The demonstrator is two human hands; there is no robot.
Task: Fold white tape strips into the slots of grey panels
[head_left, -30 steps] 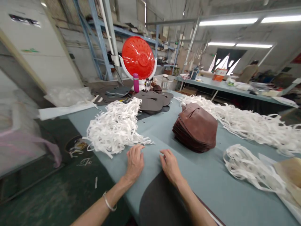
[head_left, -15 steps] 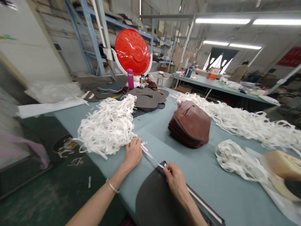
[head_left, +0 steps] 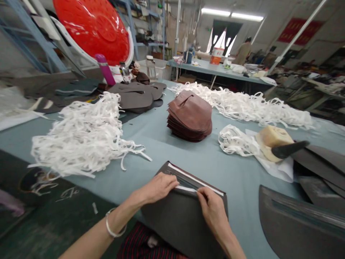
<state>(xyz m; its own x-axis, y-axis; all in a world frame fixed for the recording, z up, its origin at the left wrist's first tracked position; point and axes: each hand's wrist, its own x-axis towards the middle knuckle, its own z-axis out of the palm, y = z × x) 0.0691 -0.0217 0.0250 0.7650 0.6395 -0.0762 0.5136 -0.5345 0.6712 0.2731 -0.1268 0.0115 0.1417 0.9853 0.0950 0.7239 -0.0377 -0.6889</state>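
A dark brown leather piece (head_left: 178,216) lies at the near edge of the grey-blue table (head_left: 151,133), with a white strip (head_left: 194,178) along its far edge. My left hand (head_left: 159,187) presses its fingertips on the piece's top edge, beside a second white strip (head_left: 185,188). My right hand (head_left: 214,210) pinches that strip's right end against the leather. A heap of loose white strips (head_left: 81,135) sits to the left, and a stack of reddish-brown leather pieces (head_left: 190,115) stands beyond the hands.
More white strips (head_left: 242,104) run along the far right. Dark leather pieces (head_left: 299,219) lie at the right, by a tan block with a black tool (head_left: 272,142). A red fan (head_left: 93,25), pink bottle (head_left: 105,70) and dark pieces (head_left: 134,95) stand at the back. A person (head_left: 242,52) stands far off.
My left hand left the heap of white strips and came onto the leather piece. The strip now lies along the piece's edge. The view swung down and to the right.
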